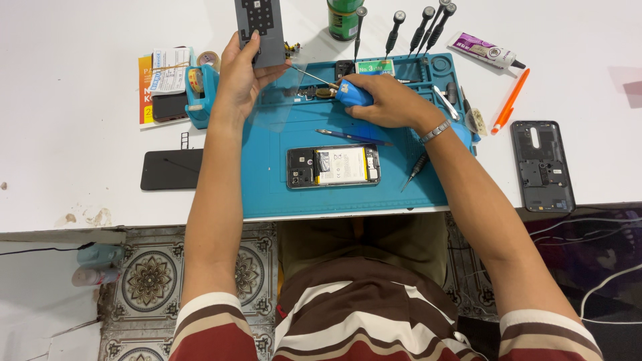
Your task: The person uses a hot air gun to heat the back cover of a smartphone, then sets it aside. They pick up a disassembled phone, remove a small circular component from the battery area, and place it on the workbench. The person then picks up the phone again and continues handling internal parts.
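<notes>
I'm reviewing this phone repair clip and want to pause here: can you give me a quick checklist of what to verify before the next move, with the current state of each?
1. Left hand grips the grey panel firmly: ok, thumb and fingers wrap its lower edge.
2. Right hand has control of the blue-handled tool: ok, closed around the handle.
3. Tool tip meets the panel: cannot tell, the thin tip is too small to see.
4. Opened phone lies flat on the blue mat, apart from both hands: ok.
5. Loose screwdriver stays on the mat: not ok, it lies at the edge by the right forearm.
</notes>
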Demonstrator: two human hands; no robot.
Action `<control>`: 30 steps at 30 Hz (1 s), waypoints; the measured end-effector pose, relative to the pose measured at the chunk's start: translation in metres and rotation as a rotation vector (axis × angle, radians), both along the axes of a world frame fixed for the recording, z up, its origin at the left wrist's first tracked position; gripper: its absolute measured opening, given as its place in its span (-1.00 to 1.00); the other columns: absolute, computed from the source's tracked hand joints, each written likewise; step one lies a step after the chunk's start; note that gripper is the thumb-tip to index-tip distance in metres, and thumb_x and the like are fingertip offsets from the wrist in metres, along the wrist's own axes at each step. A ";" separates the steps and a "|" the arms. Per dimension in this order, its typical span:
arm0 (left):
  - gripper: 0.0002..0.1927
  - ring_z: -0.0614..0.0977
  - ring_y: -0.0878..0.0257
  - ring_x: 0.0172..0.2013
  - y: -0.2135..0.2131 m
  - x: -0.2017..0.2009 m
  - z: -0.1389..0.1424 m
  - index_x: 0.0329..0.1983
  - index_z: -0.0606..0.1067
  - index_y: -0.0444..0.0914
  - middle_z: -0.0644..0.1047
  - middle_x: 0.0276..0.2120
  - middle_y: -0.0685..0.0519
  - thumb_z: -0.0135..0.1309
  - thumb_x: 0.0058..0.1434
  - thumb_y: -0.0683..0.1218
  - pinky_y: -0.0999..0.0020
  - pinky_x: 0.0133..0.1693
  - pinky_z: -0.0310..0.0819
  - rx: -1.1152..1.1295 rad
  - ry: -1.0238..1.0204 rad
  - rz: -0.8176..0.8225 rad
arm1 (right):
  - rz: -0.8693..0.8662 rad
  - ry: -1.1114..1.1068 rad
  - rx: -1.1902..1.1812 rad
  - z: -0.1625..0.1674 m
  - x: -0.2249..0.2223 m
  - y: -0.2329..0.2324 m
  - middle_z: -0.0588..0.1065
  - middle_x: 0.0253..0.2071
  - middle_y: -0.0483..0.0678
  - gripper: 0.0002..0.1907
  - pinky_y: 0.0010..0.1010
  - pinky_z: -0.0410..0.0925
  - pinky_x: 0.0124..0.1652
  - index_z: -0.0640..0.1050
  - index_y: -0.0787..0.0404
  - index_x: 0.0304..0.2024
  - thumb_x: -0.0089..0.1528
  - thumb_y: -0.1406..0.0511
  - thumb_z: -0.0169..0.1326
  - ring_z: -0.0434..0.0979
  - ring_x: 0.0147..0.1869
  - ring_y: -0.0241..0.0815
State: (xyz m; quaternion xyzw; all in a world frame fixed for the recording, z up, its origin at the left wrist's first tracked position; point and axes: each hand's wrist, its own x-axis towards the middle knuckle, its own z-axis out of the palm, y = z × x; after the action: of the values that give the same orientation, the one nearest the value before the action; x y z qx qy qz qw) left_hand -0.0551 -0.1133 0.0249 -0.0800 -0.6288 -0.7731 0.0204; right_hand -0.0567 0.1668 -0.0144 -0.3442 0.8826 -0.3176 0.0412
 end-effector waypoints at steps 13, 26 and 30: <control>-0.76 0.70 0.31 -0.11 -0.003 -0.003 0.001 -0.02 0.50 -0.22 0.66 -0.17 0.07 0.06 0.39 0.01 0.33 -0.05 0.69 0.088 0.021 0.198 | -0.021 -0.030 -0.028 -0.003 0.001 0.001 0.59 -0.04 0.15 -0.42 -0.21 0.46 -0.05 0.46 0.21 0.22 0.17 0.17 0.21 0.64 -0.06 0.03; -0.76 0.64 0.36 -0.22 -0.003 -0.004 0.002 -0.16 0.63 -0.35 0.66 -0.25 0.03 0.19 0.38 -0.04 0.47 -0.05 0.56 0.058 0.147 0.238 | -0.002 -0.030 -0.092 0.003 0.007 0.004 0.60 -0.08 0.14 -0.42 -0.26 0.48 -0.08 0.47 0.22 0.22 0.15 0.22 0.21 0.65 -0.09 -0.02; -0.76 0.61 0.40 -0.27 0.000 -0.002 -0.002 -0.08 0.59 -0.34 0.66 -0.27 0.02 0.19 0.38 -0.05 0.51 -0.20 0.48 -0.369 0.340 0.416 | 0.017 0.015 -0.155 0.003 0.006 0.009 0.58 -0.05 0.16 -0.39 -0.26 0.49 -0.07 0.47 0.23 0.23 0.12 0.26 0.21 0.63 -0.08 -0.01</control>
State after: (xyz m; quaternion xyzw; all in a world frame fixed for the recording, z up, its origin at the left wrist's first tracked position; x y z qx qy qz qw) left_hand -0.0573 -0.1129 0.0229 -0.0800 -0.7487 -0.6012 0.2676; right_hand -0.0502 0.1753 -0.0116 -0.3561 0.8527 -0.3820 0.0103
